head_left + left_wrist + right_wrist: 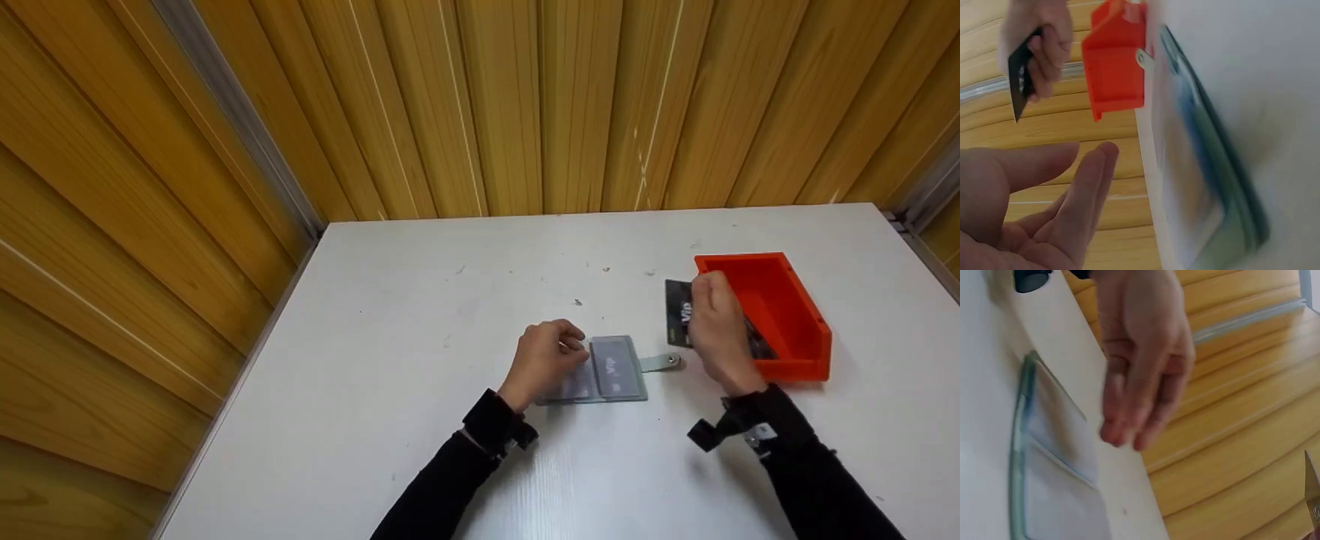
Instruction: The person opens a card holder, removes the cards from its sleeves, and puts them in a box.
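A black card [677, 313] with "Vip" printed on it is pinched in my right hand [718, 330], held up at the left side of the orange bin. On the table lies a pale green card holder [640, 379], opened flat, with clear sleeves; a "Vip" card [610, 369] shows in its right-hand sleeve. My left hand [541, 361] hovers over the holder's left half and partly hides it. In the left wrist view its thumb and fingers [1086, 183] are loosely bent with nothing between them.
The orange bin [814, 315] stands at the table's right, with dark cards [759, 343] inside. From the holder a strap with a metal snap [661, 363] reaches toward the bin. Wood-patterned panels [502, 112] rise behind the white table [390, 315].
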### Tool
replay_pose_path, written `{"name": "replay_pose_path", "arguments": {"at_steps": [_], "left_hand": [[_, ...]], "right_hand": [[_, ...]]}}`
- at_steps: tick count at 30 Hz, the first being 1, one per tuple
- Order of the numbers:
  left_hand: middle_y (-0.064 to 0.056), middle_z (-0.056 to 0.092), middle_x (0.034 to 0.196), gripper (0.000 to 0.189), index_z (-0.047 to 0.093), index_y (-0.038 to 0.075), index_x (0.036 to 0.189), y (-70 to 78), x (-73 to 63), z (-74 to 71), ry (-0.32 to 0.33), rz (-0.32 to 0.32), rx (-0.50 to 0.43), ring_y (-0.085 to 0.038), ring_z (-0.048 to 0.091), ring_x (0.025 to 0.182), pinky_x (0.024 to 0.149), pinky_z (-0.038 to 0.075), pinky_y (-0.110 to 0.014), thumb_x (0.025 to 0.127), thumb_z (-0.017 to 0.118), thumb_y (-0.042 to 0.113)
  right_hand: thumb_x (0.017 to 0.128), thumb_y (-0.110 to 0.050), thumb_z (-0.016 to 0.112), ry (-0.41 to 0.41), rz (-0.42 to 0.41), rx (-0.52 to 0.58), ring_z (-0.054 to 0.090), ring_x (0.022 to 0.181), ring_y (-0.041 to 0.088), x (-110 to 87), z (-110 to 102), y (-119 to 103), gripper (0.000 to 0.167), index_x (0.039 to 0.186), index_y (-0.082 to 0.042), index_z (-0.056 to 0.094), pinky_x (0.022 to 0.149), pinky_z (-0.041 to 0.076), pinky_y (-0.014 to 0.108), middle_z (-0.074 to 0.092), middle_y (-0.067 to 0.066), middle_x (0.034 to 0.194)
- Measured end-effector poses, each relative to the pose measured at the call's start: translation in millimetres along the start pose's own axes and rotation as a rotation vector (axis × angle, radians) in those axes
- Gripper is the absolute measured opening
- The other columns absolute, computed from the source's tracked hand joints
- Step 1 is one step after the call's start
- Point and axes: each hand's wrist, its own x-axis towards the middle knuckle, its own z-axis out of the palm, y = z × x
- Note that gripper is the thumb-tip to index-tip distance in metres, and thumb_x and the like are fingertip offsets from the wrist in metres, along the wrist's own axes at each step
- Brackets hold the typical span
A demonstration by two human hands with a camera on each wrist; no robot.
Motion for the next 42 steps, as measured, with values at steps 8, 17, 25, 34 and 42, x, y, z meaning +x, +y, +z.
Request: {"name": "replay_pose_path", "arguments": {"at_steps": [8,17,25,34,42], "left_hand": [[-0.004,0.078,0.096,0.030,0.080,0.005,0.108,-0.6,-1.9,2.3,-0.011,0.094,0.452,-0.011,0.067,0.084,0.077,0.053,-0.023,0.078,0.086,0.004],[-0.005,0.078,0.094,0.030,0.081,0.005,0.104,-3.4,-3.5,3.5,-0.042,0.091,0.486,-0.012,0.066,0.083,0.078,0.053,-0.024,0.075,0.087,-0.001],[-0.005,0.078,0.093,0.030,0.081,0.005,0.103,-3.7,-3.7,4.2,-0.043,0.079,0.472,-0.012,0.065,0.083,0.079,0.053,-0.025,0.075,0.088,0.000],[-0.004,0.077,0.093,0.031,0.081,0.004,0.104,-4.7,-3.5,3.5,-0.045,0.093,0.476,-0.012,0.064,0.082,0.079,0.053,-0.025,0.074,0.088,0.000],[-0.003,0.078,0.095,0.031,0.081,0.006,0.106,-4.5,-3.4,5.7,-0.036,0.067,0.488,-0.010,0.066,0.084,0.079,0.055,-0.023,0.076,0.087,-0.001]], "right_hand": [[0.113,-0.042,0.022,0.172,-0.041,-0.098,0.042,0.081,0.018,33.0,-66.3,14.6,0.031,0.102,-0.019,0.039,0.061,0.036,0.023,0.037,0.010,0.090],[0.114,-0.034,0.021,0.218,-0.105,-0.394,0.047,0.067,0.026,48.2,-71.1,52.4,0.038,0.116,0.001,0.036,0.056,0.036,0.027,0.040,0.012,0.074],[0.114,-0.024,0.031,0.110,-0.189,-0.524,0.046,0.054,0.025,50.1,-56.0,71.0,0.029,0.115,0.005,0.037,0.055,0.040,0.031,0.042,0.010,0.064],[0.114,-0.028,0.033,-0.132,-0.100,-0.562,0.053,0.064,0.025,52.0,-53.8,84.3,0.028,0.113,0.000,0.035,0.058,0.044,0.031,0.046,0.010,0.071],[0.112,-0.046,0.016,-0.260,0.131,-0.451,0.058,0.072,0.027,48.9,-55.6,83.5,0.046,0.114,-0.006,0.038,0.059,0.048,0.033,0.052,0.011,0.080]]}}
